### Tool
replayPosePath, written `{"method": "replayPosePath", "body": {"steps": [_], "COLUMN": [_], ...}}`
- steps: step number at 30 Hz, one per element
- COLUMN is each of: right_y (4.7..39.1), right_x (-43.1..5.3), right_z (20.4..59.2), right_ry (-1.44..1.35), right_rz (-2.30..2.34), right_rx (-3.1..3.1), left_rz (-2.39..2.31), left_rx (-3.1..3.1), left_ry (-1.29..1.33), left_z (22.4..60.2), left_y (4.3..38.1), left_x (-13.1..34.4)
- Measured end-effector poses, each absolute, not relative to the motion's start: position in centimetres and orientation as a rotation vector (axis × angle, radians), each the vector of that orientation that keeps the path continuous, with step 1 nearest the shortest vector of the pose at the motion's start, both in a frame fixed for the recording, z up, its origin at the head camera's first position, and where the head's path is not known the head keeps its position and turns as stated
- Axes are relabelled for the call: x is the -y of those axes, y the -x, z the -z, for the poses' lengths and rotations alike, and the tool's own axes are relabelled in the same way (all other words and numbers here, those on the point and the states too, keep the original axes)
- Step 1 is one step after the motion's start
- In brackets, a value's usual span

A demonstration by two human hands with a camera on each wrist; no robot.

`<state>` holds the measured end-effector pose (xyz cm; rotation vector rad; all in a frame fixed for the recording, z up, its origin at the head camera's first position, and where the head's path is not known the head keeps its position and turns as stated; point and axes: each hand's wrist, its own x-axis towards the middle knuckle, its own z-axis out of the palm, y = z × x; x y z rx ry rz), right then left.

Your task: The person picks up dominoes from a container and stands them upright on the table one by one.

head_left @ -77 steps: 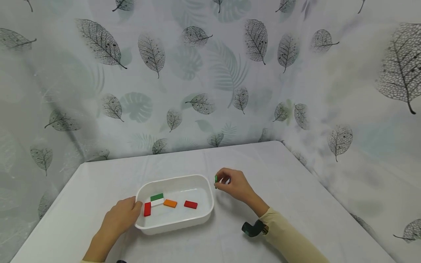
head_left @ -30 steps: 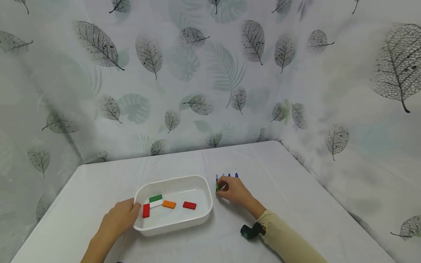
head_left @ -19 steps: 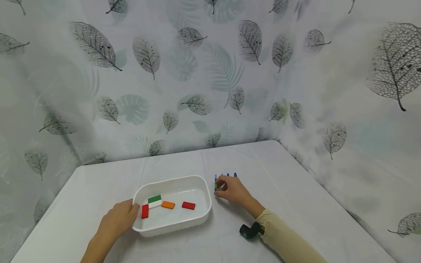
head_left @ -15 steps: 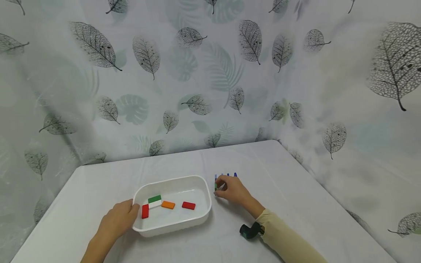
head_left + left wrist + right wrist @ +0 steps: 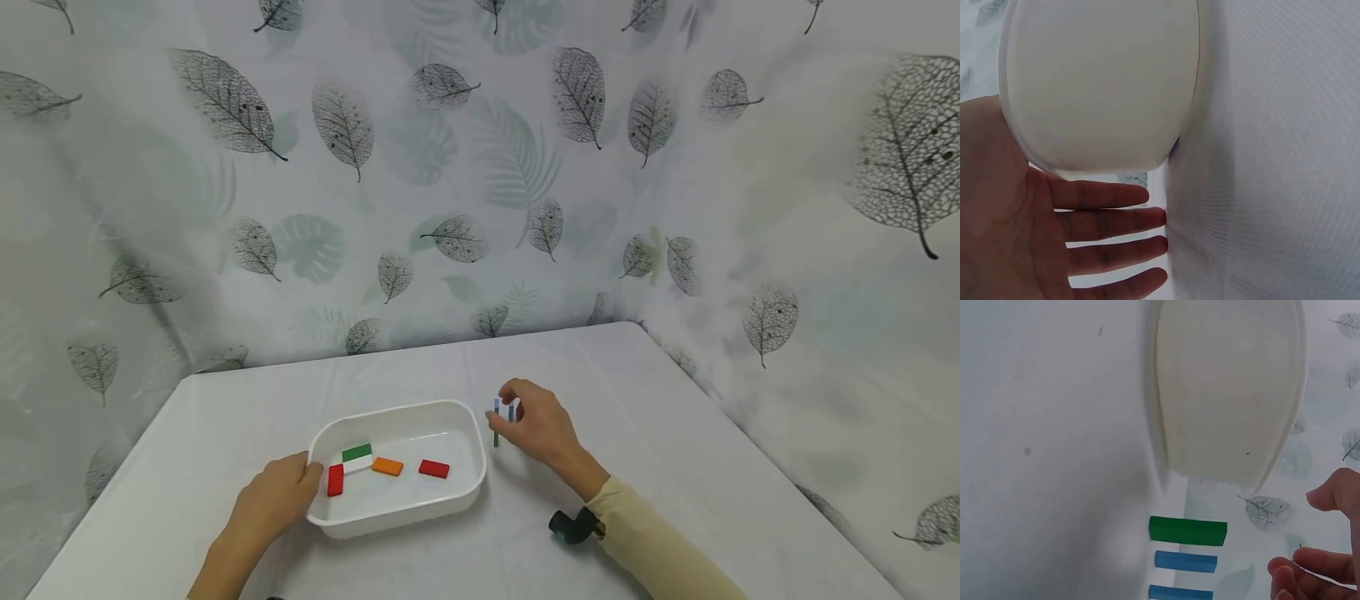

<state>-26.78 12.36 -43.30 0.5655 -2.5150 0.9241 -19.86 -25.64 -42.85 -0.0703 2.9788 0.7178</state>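
My left hand (image 5: 276, 493) holds the left end of a white tray (image 5: 397, 506), thumb over the rim. In the left wrist view its other fingers (image 5: 1113, 225) lie straight outside the tray wall. Just right of the tray, a green domino-like block (image 5: 1188, 531) stands on edge on the table, in line with blue blocks (image 5: 1186, 561) of like shape. Over these blocks my right hand (image 5: 543, 421) hovers with thumb and fingers apart and nothing between them. It hides part of the blue row in the head view.
Inside the tray lie a green-and-white block (image 5: 357, 458), an orange block (image 5: 387, 467) and two red blocks (image 5: 434, 469). A white cloth covers the table (image 5: 405, 375); leaf-patterned curtains (image 5: 450, 167) hang behind it and at the sides.
My right hand, first pinching the green block in the air, lowered it to the table beside the blue ones, then let go and rose slightly. The left hand and tray have stayed put.
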Motion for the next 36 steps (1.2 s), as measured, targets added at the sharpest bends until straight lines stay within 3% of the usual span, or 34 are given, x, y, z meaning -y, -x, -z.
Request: {"method": "replayPosePath", "body": {"steps": [17, 36], "right_y": [25.3, 25.7], "right_x": [-4.9, 1.7], "right_z": [39.8, 39.0], "right_ry": [-1.025, -1.206], "right_rz": [-0.912, -0.779], "right_rx": [2.501, 2.692], "left_rz": [-0.710, -0.717], "left_rx": [-2.985, -3.001], "left_ry": [0.069, 0.068], "left_z": [42.7, 42.6], "left_y": [19.8, 19.7], "left_x": [25.6, 25.5]}}
